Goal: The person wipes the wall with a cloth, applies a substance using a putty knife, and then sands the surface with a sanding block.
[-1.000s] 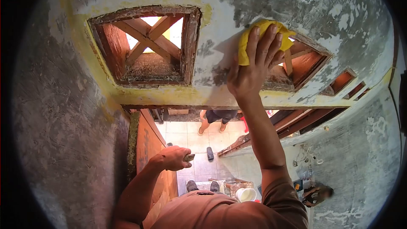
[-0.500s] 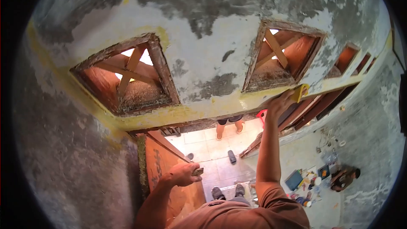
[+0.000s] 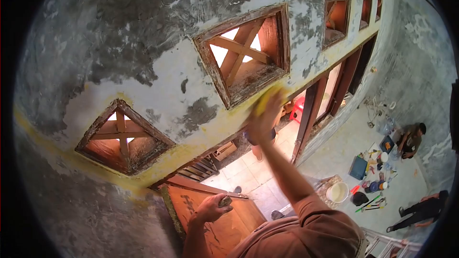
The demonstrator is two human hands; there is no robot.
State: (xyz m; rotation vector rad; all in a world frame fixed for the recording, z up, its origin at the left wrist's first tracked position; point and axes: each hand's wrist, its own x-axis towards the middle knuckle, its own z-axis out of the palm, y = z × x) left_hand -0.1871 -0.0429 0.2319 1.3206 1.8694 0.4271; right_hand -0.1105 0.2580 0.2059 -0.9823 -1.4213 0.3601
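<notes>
My right hand [image 3: 263, 122] is raised at the wall, blurred by motion, with a thin yellow sheet [image 3: 271, 96] under its fingers. The sheet lies against the yellowish band [image 3: 224, 124] just below a wooden-framed opening [image 3: 246, 50] with crossed slats. Lower down, my left hand [image 3: 209, 209] is closed around a small, brownish, block-like piece [image 3: 224, 201]; most of it is hidden by the fingers. That hand is in front of the orange-brown wooden door [image 3: 229, 227].
A second crossed-slat opening [image 3: 123, 138] is lower left. On the floor at right are a white bucket [image 3: 337, 192], a blue-green case [image 3: 358, 167] and scattered tools. One person [image 3: 410, 139] sits by the wall; another [image 3: 423, 212] is nearer, beside a metal ladder [image 3: 389, 246].
My view has swung right, showing more floor and a second person. My right hand has slid left along the band to below the crossed-slat opening. My left hand keeps its hold.
</notes>
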